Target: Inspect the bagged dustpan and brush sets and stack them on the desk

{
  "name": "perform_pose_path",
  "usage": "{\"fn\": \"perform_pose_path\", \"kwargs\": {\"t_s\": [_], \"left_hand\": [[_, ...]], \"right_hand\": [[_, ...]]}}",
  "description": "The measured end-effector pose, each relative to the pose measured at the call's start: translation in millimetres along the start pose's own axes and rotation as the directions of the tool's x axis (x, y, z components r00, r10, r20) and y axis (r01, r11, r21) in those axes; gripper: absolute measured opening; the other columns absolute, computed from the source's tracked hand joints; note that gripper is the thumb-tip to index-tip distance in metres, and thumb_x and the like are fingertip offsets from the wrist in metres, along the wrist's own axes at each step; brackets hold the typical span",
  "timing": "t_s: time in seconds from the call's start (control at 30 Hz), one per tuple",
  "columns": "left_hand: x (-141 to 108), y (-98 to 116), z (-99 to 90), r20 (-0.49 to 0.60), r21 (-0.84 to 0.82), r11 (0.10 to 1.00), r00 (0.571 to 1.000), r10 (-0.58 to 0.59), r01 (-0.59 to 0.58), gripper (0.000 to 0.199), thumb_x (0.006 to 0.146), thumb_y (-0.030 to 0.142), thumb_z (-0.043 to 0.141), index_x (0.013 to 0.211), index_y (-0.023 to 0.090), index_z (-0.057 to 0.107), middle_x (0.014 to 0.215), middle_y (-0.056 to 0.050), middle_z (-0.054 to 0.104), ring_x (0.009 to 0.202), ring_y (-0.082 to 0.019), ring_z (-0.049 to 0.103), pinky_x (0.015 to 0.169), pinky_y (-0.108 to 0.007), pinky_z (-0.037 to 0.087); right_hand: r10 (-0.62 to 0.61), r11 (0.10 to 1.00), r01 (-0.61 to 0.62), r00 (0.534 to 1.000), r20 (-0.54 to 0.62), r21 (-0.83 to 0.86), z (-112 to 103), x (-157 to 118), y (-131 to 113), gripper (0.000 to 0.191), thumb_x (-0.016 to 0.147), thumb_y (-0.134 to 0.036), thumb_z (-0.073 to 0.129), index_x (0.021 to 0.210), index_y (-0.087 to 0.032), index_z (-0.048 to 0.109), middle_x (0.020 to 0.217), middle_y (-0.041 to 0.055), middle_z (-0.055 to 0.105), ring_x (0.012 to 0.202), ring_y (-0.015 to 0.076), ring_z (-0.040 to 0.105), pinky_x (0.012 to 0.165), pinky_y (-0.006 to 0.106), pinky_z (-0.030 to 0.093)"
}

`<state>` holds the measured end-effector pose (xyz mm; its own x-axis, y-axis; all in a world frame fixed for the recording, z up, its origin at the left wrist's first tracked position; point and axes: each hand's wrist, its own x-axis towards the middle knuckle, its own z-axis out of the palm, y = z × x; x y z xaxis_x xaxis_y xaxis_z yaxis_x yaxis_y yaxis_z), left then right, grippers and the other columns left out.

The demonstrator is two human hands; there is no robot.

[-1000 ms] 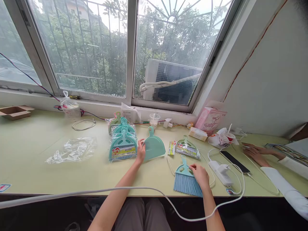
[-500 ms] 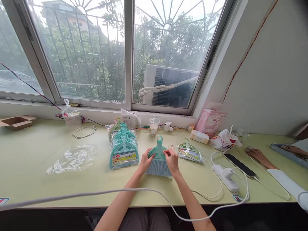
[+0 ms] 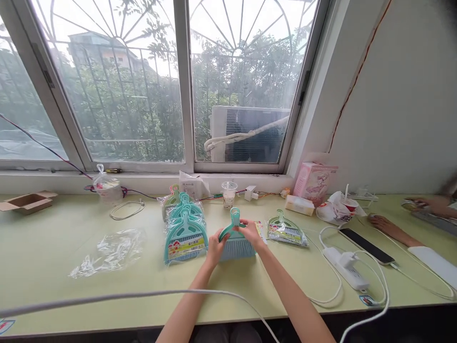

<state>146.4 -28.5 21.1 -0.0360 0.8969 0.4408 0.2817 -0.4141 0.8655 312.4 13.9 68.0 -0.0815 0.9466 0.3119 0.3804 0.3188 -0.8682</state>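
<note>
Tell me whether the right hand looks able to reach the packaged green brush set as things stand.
Probably yes: the packaged green brush set lies close beside the right hand, with only a label card between, though that hand likely must first release the teal brush set.

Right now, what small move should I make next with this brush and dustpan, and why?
Perhaps squeeze the brush and dustpan gently together near their handles: your left hand and right hand hold them together, and the handles line up closely.
</note>
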Motion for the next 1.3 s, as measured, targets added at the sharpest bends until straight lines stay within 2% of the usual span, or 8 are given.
{"fn": "perform_pose_path", "kwargs": {"t_s": [0.2, 0.43, 0.7, 0.83, 0.97, 1.03, 1.13, 1.3], "left_hand": [[1.8, -5.0, 1.0, -0.017, 0.008, 1.000, 1.000, 0.010, -0.009, 0.043, 0.089, 0.054, 0.053, 0.103, 0.018, 0.073, 0.088, -0.007, 0.073, 0.083, -0.025, 0.065, 0.078, -0.034, 0.049], [3.6, -10.7, -0.9, -0.038, -0.061, 0.998, 0.999, -0.025, 0.023, 0.047, 0.090, 0.057, 0.049, 0.100, 0.018, 0.073, 0.088, -0.006, 0.073, 0.083, -0.024, 0.063, 0.077, -0.033, 0.048], [1.8, -7.6, -0.3, -0.011, -0.062, 0.997, 0.999, -0.042, 0.041, 0.047, 0.091, 0.058, 0.048, 0.101, 0.019, 0.073, 0.091, -0.006, 0.074, 0.086, -0.025, 0.064, 0.078, -0.033, 0.048], [2.4, -8.6, 1.1, 0.040, -0.094, 0.994, 0.998, -0.057, 0.061, 0.042, 0.085, 0.055, 0.059, 0.102, 0.018, 0.072, 0.095, -0.006, 0.073, 0.090, -0.025, 0.064, 0.080, -0.034, 0.047], [5.5, -14.6, 1.7, 0.015, -0.173, 0.980, 0.995, -0.094, 0.096, 0.038, 0.082, 0.052, 0.062, 0.095, 0.017, 0.072, 0.091, -0.006, 0.072, 0.091, -0.025, 0.063, 0.083, -0.035, 0.047], [7.9, -17.9, -0.1, -0.031, -0.207, 0.969, 0.989, -0.141, 0.132, 0.037, 0.082, 0.052, 0.062, 0.092, 0.018, 0.070, 0.090, -0.006, 0.071, 0.093, -0.025, 0.063, 0.086, -0.036, 0.047], [11.1, -20.6, -2.9, -0.088, -0.332, 0.916, 0.959, -0.269, 0.226, 0.040, 0.078, 0.054, 0.065, 0.096, 0.018, 0.066, 0.096, -0.007, 0.070, 0.099, -0.026, 0.063, 0.089, -0.036, 0.047], [10.0, -17.5, 1.8, 0.050, -0.594, 0.740, 0.933, -0.357, 0.315, 0.069, 0.068, 0.048, 0.079, 0.124, 0.021, 0.048, 0.110, -0.009, 0.067, 0.106, -0.026, 0.064, 0.088, -0.036, 0.051]], "right_hand": [[0.073, 0.997, -0.076, 0.994, -0.081, -0.032, 7.4, -6.9, -1.7, 0.032, 0.066, -0.050, 0.067, 0.080, -0.023, 0.077, 0.079, 0.0019, 0.075, 0.080, 0.0243, 0.067, 0.066, 0.030, 0.050], [0.134, 0.975, -0.163, 0.974, -0.183, -0.151, 15.6, -5.9, 2.1, 0.035, 0.067, -0.053, 0.066, 0.087, -0.025, 0.077, 0.093, 0.0051, 0.077, 0.086, 0.0271, 0.069, 0.069, 0.033, 0.050], [0.147, 0.968, -0.186, 0.964, -0.220, -0.168, 15.8, -6.9, 4.0, 0.033, 0.069, -0.057, 0.065, 0.076, -0.027, 0.076, 0.071, 0.0033, 0.074, 0.067, 0.0243, 0.068, 0.056, 0.029, 0.044], [0.172, 0.971, -0.194, 0.974, -0.150, -0.141, 13.0, -4.3, 11.0, 0.036, 0.071, -0.056, 0.067, 0.085, -0.025, 0.077, 0.088, 0.0066, 0.077, 0.084, 0.0273, 0.070, 0.068, 0.032, 0.050], [0.013, 0.997, -0.016, 0.999, -0.044, -0.076, -7.5, -1.0, 31.7, 0.044, 0.088, -0.055, 0.050, 0.107, -0.022, 0.073, 0.115, 0.0102, 0.072, 0.108, 0.0260, 0.065, 0.091, 0.037, 0.050], [-0.036, 0.976, 0.002, 0.987, -0.155, -0.218, -22.9, -4.1, 48.0, 0.042, 0.094, -0.046, 0.044, 0.113, -0.021, 0.071, 0.126, 0.0120, 0.066, 0.121, 0.0265, 0.057, 0.102, 0.043, 0.044], [-0.036, 0.843, -0.122, 0.959, -0.281, -0.524, -41.6, -18.7, 75.5, 0.038, 0.090, -0.036, 0.055, 0.121, -0.018, 0.068, 0.143, 0.0167, 0.052, 0.139, 0.0318, 0.037, 0.112, 0.057, 0.028], [0.054, 0.728, -0.100, 0.995, -0.088, -0.678, -49.7, -49.9, 100.4, 0.030, 0.090, -0.033, 0.057, 0.117, -0.027, 0.071, 0.153, 0.0121, 0.042, 0.148, 0.0339, 0.021, 0.110, 0.072, 0.010]]}}
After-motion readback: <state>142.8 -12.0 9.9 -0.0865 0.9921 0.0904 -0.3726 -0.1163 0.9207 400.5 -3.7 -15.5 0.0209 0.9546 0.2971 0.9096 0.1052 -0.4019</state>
